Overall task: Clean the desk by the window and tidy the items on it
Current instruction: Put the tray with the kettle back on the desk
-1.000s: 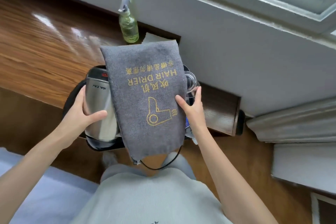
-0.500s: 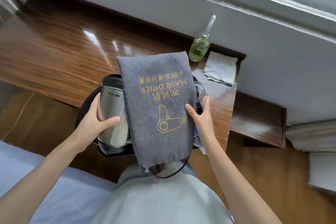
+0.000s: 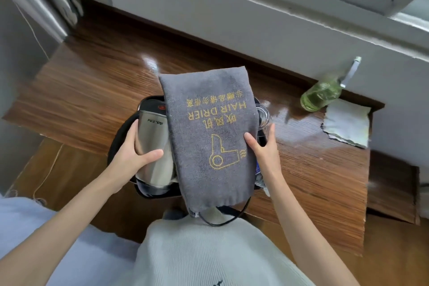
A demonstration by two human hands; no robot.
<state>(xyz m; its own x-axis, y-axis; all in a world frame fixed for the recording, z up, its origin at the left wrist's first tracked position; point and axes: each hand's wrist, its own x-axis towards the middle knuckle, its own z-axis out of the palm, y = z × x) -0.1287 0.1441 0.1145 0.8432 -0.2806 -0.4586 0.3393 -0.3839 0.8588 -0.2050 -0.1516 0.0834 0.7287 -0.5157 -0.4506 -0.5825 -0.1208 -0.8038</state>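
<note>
I hold a black tray [image 3: 120, 132] above the front of the wooden desk [image 3: 92, 90]. A steel kettle [image 3: 153, 146] lies on its left side, and a grey hair-drier bag [image 3: 209, 132] with yellow lettering is draped over the middle. A clear glass [image 3: 262, 114] shows at the tray's right. My left hand [image 3: 132, 151] grips the tray's left rim with the thumb on the kettle. My right hand [image 3: 262, 146] grips the right rim, thumb pressing the bag. A black cord [image 3: 232, 218] hangs below the bag.
A spray bottle [image 3: 321, 94] of green liquid stands at the desk's back right by the wall. A pale cleaning cloth [image 3: 346, 123] lies beside it at the right edge. Wet streaks shine on the desk. A curtain [image 3: 46, 2] hangs at the far left; the window sill runs along the top.
My view has swung left, so the spray bottle and cloth now sit far right. The tray with kettle and bag stays in both hands, moved leftward along the desk.
</note>
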